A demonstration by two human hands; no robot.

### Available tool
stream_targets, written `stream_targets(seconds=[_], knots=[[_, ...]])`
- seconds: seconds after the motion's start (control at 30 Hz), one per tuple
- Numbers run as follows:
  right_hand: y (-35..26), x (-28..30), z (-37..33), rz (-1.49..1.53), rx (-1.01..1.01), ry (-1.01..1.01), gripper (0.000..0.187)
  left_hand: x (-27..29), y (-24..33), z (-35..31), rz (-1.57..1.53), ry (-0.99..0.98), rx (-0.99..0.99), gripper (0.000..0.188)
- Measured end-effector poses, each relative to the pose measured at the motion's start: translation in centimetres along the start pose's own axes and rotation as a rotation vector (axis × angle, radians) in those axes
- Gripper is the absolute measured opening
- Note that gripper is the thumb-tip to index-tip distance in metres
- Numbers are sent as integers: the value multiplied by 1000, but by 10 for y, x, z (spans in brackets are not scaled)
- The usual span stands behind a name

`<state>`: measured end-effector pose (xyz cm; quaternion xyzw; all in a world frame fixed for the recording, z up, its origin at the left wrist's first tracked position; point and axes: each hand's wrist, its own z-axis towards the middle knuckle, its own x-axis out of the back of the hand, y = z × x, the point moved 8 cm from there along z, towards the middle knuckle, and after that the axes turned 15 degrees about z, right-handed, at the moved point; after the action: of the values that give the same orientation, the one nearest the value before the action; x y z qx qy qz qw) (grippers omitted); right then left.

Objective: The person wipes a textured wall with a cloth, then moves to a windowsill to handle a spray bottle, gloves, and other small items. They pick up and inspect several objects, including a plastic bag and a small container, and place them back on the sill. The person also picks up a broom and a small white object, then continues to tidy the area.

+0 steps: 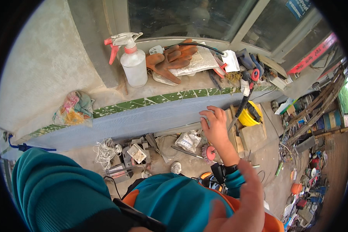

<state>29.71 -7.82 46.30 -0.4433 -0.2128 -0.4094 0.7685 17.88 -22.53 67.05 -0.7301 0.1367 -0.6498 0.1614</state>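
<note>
Window ledge (116, 96) w/ green-patterned edge above a cluttered floor (268, 154); spray bottle (134, 69) upright on it, orange-brown gloves (168, 65) lying nr, unworn. R hand (215, 131): fingers parted, a bit bent, no grip on anything; hangs nr the yellow bucket (248, 120) & long dark rod (242, 106) slanting up twd the ledge. L hand (245, 210) blurred, close to cam; can't tell if it holds sth. Progress: 0 items visibly in R hand, bucket & rod untouched by it; what's left, can't tell.
</note>
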Motion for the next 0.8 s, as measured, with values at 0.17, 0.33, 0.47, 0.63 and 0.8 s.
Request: stream_targets(seconds=[0.17, 0.33, 0.47, 0.63, 0.8], knots=[[2, 9, -9, -40, -62, 29, 21, 0, 7, -3, -62, 33, -55, 42], [-1, 10, -15, -18, -98, 50, 22, 3, 10, -1, -89, 45, -90, 42], [0, 7, -16, -22, -121, 30, 21, 5, 14, -2, -73, 34, -93, 43], [1, 9, -19, -33, -103, 41, 21, 1, 14, -8, -41, -3, -56, 43], [9, 19, -27, -64, -88, 67, 22, -5, 11, -9, -53, -35, 0, 44]])
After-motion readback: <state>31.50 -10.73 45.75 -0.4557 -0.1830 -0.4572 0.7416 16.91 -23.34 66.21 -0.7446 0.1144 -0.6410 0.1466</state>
